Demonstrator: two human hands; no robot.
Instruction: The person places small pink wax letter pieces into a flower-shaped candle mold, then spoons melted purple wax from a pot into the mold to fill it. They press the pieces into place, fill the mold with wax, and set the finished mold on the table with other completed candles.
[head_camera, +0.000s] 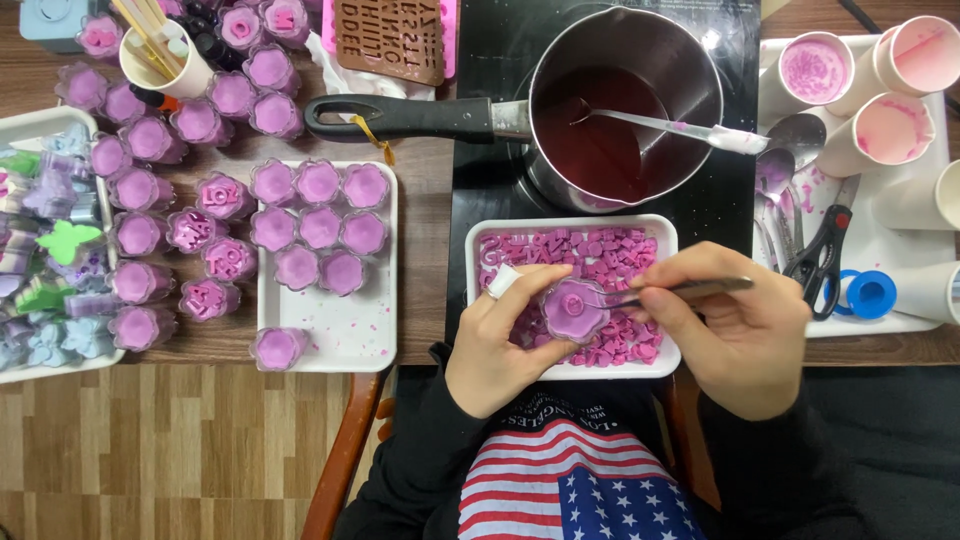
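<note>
My left hand (497, 340) grips a small flower-shaped cup of purple wax (572, 309) over a white tray (571, 223) filled with several small pink wax pieces (612, 250). A white band sits on one finger of that hand. My right hand (735, 330) holds metal tweezers (668, 292), and their tips rest on the top of the cup's wax.
A steel saucepan (620, 100) of dark red liquid with a spoon (668, 127) stands on a black cooktop behind the tray. Left, a white tray (350, 335) and the table hold several purple wax cups. Right, a tray (855, 215) holds paper cups, scissors (822, 250) and spoons. A brown mould (390, 38) lies at the back.
</note>
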